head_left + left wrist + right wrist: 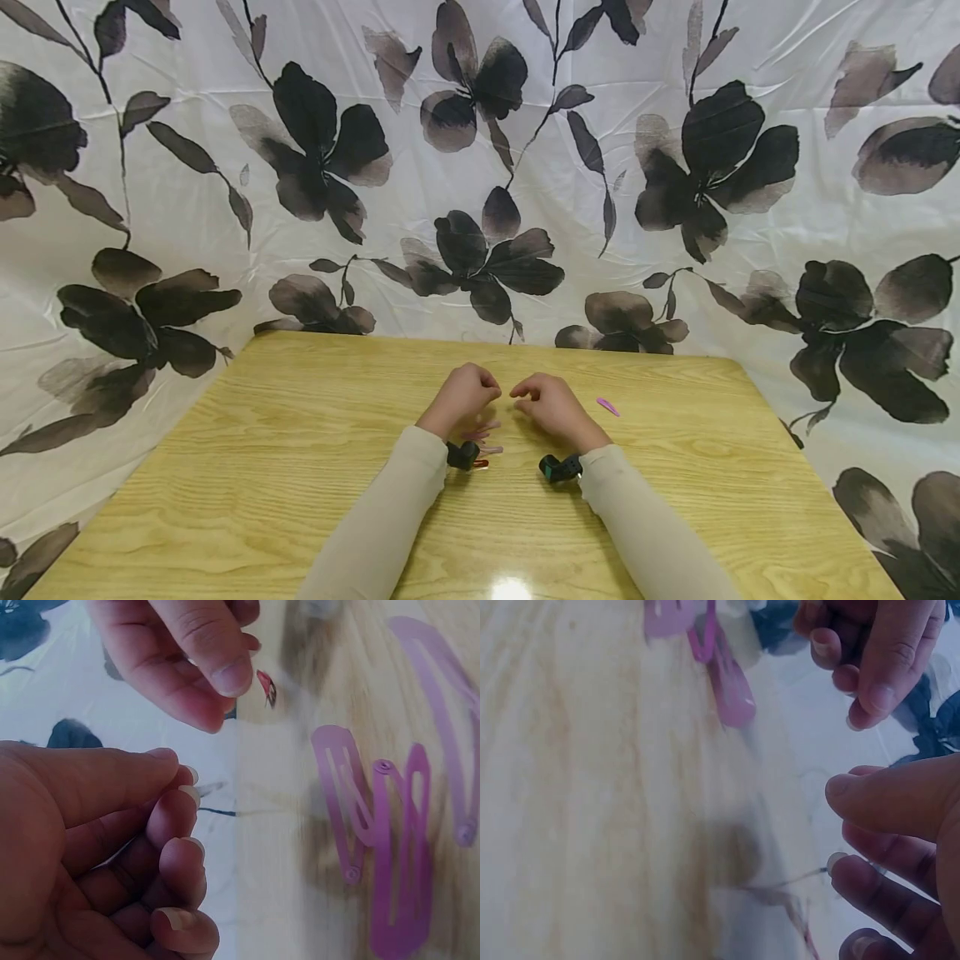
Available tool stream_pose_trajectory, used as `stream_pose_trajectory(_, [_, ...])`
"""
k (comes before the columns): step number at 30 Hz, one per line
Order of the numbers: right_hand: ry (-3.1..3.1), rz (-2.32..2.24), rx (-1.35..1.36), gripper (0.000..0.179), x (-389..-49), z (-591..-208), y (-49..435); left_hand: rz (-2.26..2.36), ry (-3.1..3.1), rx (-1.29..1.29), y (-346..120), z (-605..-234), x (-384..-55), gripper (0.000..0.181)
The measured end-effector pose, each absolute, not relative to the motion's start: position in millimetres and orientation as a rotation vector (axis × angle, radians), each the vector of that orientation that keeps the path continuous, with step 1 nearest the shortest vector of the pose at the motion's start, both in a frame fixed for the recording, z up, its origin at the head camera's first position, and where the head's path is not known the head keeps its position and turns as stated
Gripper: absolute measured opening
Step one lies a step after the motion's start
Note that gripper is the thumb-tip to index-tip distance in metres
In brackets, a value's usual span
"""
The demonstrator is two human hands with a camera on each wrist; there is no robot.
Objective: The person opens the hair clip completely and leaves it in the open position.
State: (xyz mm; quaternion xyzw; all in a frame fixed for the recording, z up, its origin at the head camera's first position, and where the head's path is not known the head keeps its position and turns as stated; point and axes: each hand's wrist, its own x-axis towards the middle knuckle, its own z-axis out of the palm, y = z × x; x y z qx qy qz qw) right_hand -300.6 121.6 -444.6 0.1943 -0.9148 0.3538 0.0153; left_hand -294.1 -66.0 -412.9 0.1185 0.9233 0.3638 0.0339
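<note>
My left hand [467,396] hovers over the far middle of the table, its thumb tip near the index fingertip and the other fingers loosely curled. Facing it across a small gap is my right hand [552,404], fingers bent and the thumb apart from them. Neither hand shows anything held. Below the left hand lie several snap hair clips, pink ones [401,941] and a pale mauve one [412,630] among them. A red hair clip [480,464] lies nearest me, beside the left wrist. To the right of the right hand is a single bright pink hair clip [607,407].
Wood-grain tabletop [300,467] extends around both arms. A white curtain [585,275] with dark flowers hangs behind the far edge. Each wrist wears a black camera strap. Close to the right fingers is a small red and dark spot [267,688], too small to identify.
</note>
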Motion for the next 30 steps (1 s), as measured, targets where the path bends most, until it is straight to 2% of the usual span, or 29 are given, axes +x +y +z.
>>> stream_pose_trajectory(18, [-2.832,1.005,0.546,0.013,-320.7,-444.8,138.8,0.998,2.888,0.344,-43.9,-410.6,-316.4,0.015])
stream_pose_trajectory(30, [-2.872,1.134,0.468,0.018,-328.7,-442.5,149.3,0.918,2.896,0.298,-36.3,-415.8,-327.0,0.013])
